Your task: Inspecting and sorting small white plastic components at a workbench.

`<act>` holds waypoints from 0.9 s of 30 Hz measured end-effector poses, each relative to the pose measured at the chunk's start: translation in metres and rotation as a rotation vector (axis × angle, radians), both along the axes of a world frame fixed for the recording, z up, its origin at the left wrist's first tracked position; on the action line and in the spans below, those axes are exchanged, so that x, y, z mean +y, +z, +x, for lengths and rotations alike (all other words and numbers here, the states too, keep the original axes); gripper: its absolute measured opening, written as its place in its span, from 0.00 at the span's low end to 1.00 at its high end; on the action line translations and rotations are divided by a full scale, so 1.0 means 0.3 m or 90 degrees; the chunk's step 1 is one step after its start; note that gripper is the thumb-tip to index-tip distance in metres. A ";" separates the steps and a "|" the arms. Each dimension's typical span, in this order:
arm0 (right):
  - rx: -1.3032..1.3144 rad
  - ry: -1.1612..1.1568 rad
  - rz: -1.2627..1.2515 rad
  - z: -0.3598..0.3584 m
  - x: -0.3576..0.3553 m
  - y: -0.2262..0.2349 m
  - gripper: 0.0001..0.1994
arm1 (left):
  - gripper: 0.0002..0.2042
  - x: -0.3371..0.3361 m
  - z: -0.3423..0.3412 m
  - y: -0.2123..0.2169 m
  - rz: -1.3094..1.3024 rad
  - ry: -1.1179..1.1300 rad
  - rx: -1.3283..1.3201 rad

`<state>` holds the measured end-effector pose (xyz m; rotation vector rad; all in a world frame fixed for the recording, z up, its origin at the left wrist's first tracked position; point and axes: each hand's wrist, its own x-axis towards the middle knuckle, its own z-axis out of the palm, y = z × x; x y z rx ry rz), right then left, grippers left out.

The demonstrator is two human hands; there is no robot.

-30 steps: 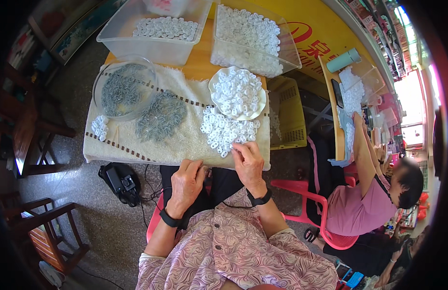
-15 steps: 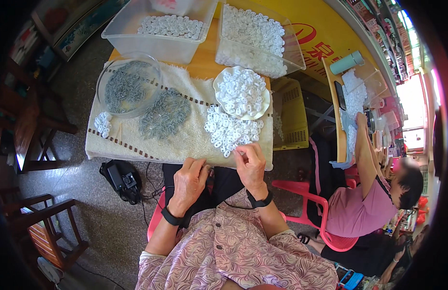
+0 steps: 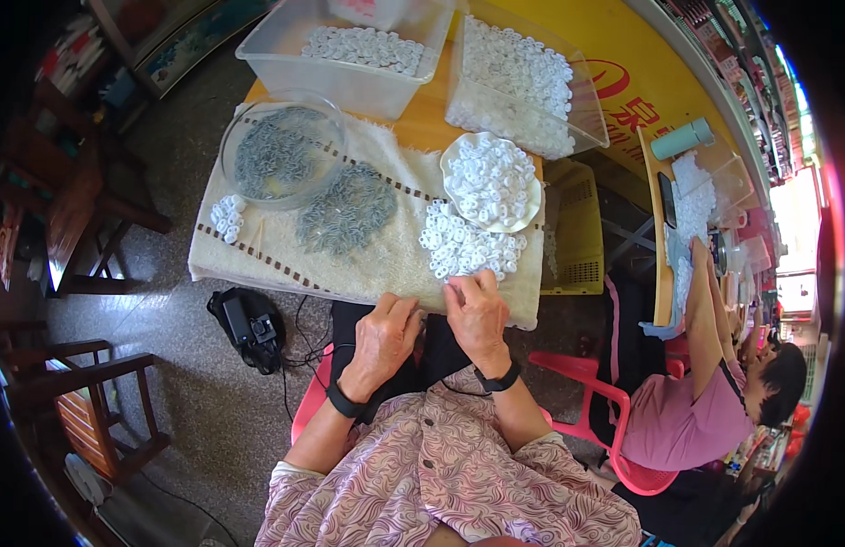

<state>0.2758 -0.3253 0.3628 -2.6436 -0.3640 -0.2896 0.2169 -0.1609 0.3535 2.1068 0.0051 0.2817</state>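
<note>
My left hand is closed at the towel's front edge, thumb against curled fingers; whatever it may hold is hidden. Close to its right, my right hand has its fingertips pinched together at the near side of a loose heap of small white plastic pieces with holes. Anything in that pinch is too small or covered to make out. Behind the heap stands a white scalloped dish piled with the same pieces. To the left lie a mass of small grey metal parts and a clear round bowl holding more of them.
A cream towel covers the table. A small cluster of white pieces sits at its left. Two translucent bins, one left and one right, stand behind. A yellow crate and a seated person in pink are at right.
My right hand has shifted left along the heap's near side, closer to my left hand. The left hand keeps about the same place at the towel edge. The whole view has swung slightly.
</note>
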 end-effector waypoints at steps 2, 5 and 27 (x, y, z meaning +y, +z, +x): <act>0.011 -0.022 -0.016 0.003 0.004 0.002 0.08 | 0.09 0.001 0.001 -0.002 -0.003 0.001 -0.004; 0.005 -0.026 -0.017 -0.001 0.005 0.006 0.08 | 0.09 0.002 0.000 -0.008 -0.007 0.004 -0.007; 0.040 0.030 0.237 0.037 0.009 0.011 0.06 | 0.06 0.175 0.077 -0.038 0.139 0.300 -0.057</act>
